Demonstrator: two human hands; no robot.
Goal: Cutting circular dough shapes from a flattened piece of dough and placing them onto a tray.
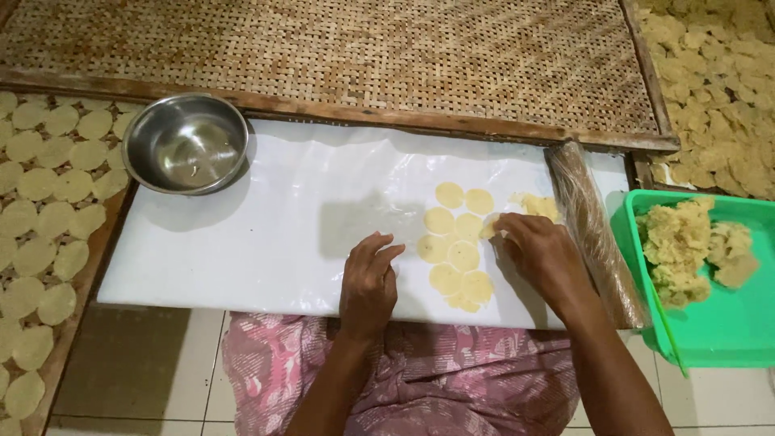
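Woven tray fills the top of view, wood-framed and bare, flat beyond the board. A second tray at top right carries pale, crumpled dried pieces. A third tray on the left holds rows of flat round discs, spaced so they barely touch; looks like a drying layout.

White board sits across the person's lap over pink patterned cloth, long side toward the body, so both hands work without stretching. A clear plastic sheet lies on it, likely to stop dough sticking. The board's left half is open; the far edge butts against the woven tray frame, and the near edge hangs over the lap.

Green tub at right, just off the board's end, holds lumps of yellow dough, close to the right hand. A green stick leans along its near wall. A rolling pin, wrapped in clear film, lies along the board's right edge between the discs and the tub.

Steel bowl sits on the board's far-left corner, well apart from the work, with only a few specks inside.

Dough discs cluster right of centre in a tight patch, edges touching or slightly overlapping.

Left hand lies flat, fingers loosely together, pressing the sheet just left of the discs. Right hand is curled over the cluster's right side, fingertips pinching a small dough piece at its edge. More dough lies just above that hand.
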